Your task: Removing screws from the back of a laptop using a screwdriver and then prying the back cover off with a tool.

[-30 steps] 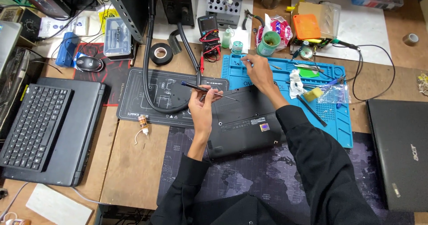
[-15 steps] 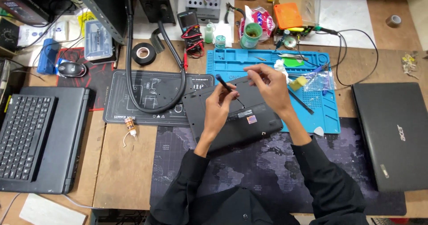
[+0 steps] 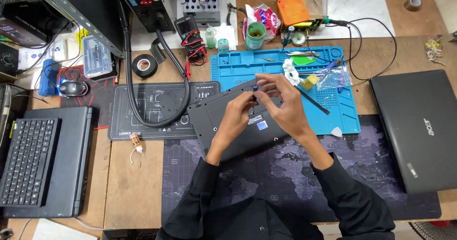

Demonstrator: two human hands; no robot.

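A dark grey laptop base [image 3: 214, 121] lies upside down in front of me, half on a blue silicone work mat [image 3: 238, 68]. My left hand [image 3: 238, 114] is closed around a small black screwdriver [image 3: 255, 88] with a blue cap, held upright over the base's far edge. My right hand [image 3: 285, 107] meets it from the right, with thumb and forefinger pinched at the screwdriver's upper end. Whether something tiny sits between those fingertips cannot be made out.
A closed black laptop [image 3: 419, 130] lies at the right and an open one with a keyboard [image 3: 33, 159] at the left. A black hose [image 3: 138, 102] loops over a dark mat. A tape roll [image 3: 144, 65], mouse [image 3: 72, 88], multimeter [image 3: 189, 30] and green cup [image 3: 255, 34] line the back.
My right hand has come back from the blue mat to the screwdriver. My left hand has turned the screwdriver from slanted to upright, and both hands now meet over the laptop base.
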